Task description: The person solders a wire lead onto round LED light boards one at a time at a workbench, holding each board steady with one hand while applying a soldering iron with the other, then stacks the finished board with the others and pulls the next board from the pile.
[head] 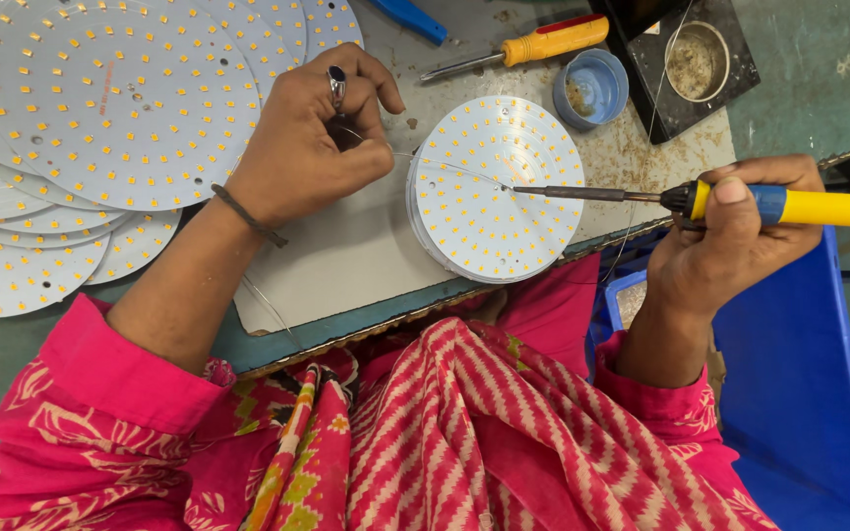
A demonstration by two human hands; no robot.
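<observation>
A round white circuit board (pixel 496 187) dotted with small yellow chips lies on top of a short stack at the table's front edge. My right hand (pixel 735 236) grips a yellow and blue soldering iron (pixel 799 205), whose tip rests near the board's middle. My left hand (pixel 312 138), wearing a ring and a dark wristband, pinches a thin solder wire (pixel 435 162) that runs to the iron's tip.
Several more round boards (pixel 100 128) are piled at the left. A yellow-handled screwdriver (pixel 533 46), a small blue cup (pixel 592 88) and a black stand with a metal tin (pixel 696 61) sit behind. A blue bin (pixel 799 393) stands at the right.
</observation>
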